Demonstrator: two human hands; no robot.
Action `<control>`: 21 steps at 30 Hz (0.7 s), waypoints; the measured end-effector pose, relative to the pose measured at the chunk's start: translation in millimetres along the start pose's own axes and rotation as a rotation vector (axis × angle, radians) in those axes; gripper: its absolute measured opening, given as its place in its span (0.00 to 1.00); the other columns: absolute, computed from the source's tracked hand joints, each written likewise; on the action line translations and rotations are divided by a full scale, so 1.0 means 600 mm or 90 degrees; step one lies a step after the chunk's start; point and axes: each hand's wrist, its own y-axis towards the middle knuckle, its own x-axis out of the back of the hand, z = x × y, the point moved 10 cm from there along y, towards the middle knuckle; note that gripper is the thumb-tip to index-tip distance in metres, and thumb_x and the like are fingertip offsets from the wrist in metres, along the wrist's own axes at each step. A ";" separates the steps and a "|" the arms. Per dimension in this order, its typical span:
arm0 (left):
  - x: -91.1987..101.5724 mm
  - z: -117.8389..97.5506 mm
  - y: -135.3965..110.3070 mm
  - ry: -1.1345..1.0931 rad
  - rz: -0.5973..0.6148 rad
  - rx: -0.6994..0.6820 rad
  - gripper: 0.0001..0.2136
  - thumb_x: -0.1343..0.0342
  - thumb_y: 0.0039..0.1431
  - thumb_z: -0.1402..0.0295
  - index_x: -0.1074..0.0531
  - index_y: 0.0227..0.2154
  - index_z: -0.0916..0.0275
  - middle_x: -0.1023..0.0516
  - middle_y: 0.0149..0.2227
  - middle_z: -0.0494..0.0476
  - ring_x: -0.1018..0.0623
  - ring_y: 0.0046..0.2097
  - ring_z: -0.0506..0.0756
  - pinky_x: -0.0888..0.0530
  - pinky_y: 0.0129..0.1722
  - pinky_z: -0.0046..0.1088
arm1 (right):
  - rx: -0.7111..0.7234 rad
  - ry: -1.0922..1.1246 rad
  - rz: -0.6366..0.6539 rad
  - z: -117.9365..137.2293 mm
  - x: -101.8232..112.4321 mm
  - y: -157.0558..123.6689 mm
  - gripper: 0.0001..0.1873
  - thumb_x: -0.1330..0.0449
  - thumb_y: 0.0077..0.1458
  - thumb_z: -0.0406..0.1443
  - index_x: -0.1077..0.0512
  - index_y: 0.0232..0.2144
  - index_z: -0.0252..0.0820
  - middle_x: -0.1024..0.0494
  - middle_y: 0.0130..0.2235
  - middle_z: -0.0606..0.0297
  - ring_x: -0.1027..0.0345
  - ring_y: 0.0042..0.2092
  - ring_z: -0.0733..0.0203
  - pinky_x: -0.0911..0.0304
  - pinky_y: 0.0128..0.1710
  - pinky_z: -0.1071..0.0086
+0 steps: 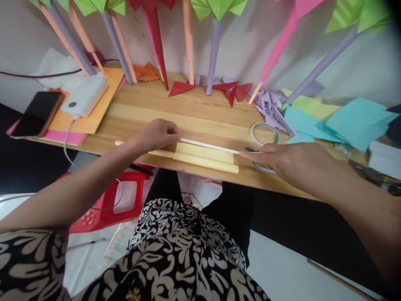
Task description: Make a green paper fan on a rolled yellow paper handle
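Note:
A narrow white strip of tape (209, 146) is stretched between my two hands, just over a pale yellow paper (205, 158) with a rolled or folded front edge. My left hand (159, 134) is closed in a pinch on the strip's left end. At the right end, my right hand (282, 158) grips the strip, its forefinger pointing left along it. A slim dark piece (251, 149) shows by the right fingers; its kind is unclear. Behind that hand lies a tape roll (251, 133), and part of another pale ring (261, 168) shows below the fingers.
Paper flowers on rolled stems (214, 54) lean against the wall. Red paper pieces (181, 88), purple scraps (271, 106) and turquoise sheets (357, 121) lie along the table. At left are a phone (39, 113) and a white power bank (86, 97) with a cable. A red stool (94, 215) stands below.

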 end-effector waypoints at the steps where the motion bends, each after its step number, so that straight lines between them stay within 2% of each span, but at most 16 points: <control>1: 0.001 0.001 0.002 0.004 0.006 0.001 0.08 0.44 0.48 0.64 0.29 0.21 0.63 0.31 0.20 0.50 0.35 0.26 0.49 0.40 0.27 0.26 | -0.002 -0.015 0.024 0.002 -0.006 0.004 0.34 0.47 0.54 0.21 0.25 0.53 0.63 0.20 0.33 0.68 0.33 0.25 0.63 0.57 0.21 0.69; 3: 0.000 0.004 0.004 0.011 0.021 0.006 0.07 0.45 0.47 0.65 0.29 0.21 0.63 0.31 0.20 0.50 0.35 0.25 0.49 0.40 0.26 0.26 | 0.007 -0.034 0.067 0.007 -0.018 0.010 0.34 0.47 0.54 0.22 0.26 0.55 0.63 0.22 0.30 0.67 0.39 0.23 0.64 0.59 0.21 0.68; 6: -0.002 0.004 0.005 0.027 0.040 0.005 0.05 0.46 0.46 0.67 0.29 0.21 0.63 0.31 0.19 0.49 0.35 0.25 0.49 0.40 0.26 0.26 | -0.003 -0.032 0.080 0.007 -0.025 0.016 0.37 0.46 0.52 0.20 0.27 0.55 0.65 0.24 0.28 0.68 0.46 0.20 0.66 0.61 0.20 0.68; 12: -0.012 -0.001 0.000 0.069 0.083 0.012 0.05 0.48 0.45 0.70 0.29 0.19 0.63 0.30 0.19 0.49 0.34 0.25 0.49 0.39 0.27 0.26 | -0.002 -0.053 0.089 0.012 -0.027 0.023 0.40 0.44 0.48 0.19 0.28 0.54 0.66 0.27 0.25 0.68 0.51 0.18 0.67 0.63 0.19 0.67; 16: -0.014 -0.004 0.002 0.091 0.076 -0.010 0.05 0.48 0.45 0.70 0.29 0.19 0.62 0.31 0.18 0.49 0.34 0.24 0.49 0.39 0.27 0.26 | 0.001 -0.059 0.112 0.017 -0.025 0.028 0.38 0.45 0.47 0.19 0.27 0.54 0.62 0.29 0.24 0.68 0.46 0.18 0.67 0.61 0.19 0.68; 21: -0.019 0.002 0.006 0.123 0.077 -0.011 0.06 0.48 0.46 0.68 0.29 0.19 0.62 0.30 0.18 0.49 0.34 0.24 0.50 0.40 0.27 0.26 | 0.029 -0.041 0.115 0.020 -0.030 0.033 0.35 0.46 0.49 0.22 0.28 0.55 0.57 0.25 0.26 0.68 0.38 0.22 0.64 0.60 0.21 0.69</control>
